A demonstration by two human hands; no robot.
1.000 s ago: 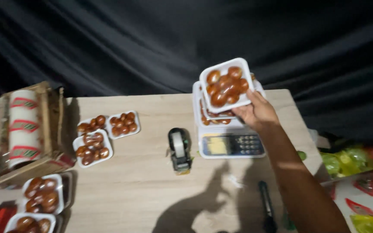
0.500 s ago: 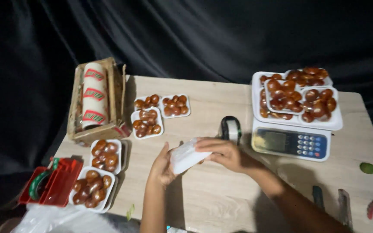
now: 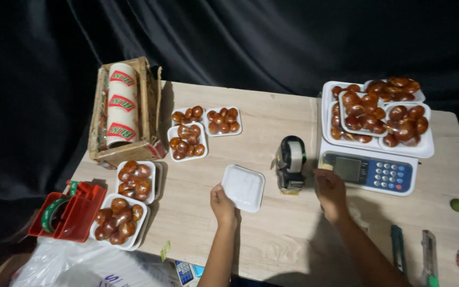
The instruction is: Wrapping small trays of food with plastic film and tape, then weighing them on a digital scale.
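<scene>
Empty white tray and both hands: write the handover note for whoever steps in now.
Left hand holds the empty white foam tray by its near edge, flat on the table. Right hand rests empty by the scale's front corner, beside the tape dispenser.
Done: filled fruit trays stacked on the scale; more filled trays on the left.
Left: this tray holds no fruit yet.

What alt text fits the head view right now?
The left hand holds an empty white foam tray on a wooden table; the right hand rests by a tape dispenser and a scale stacked with trays of brown fruit.
</scene>
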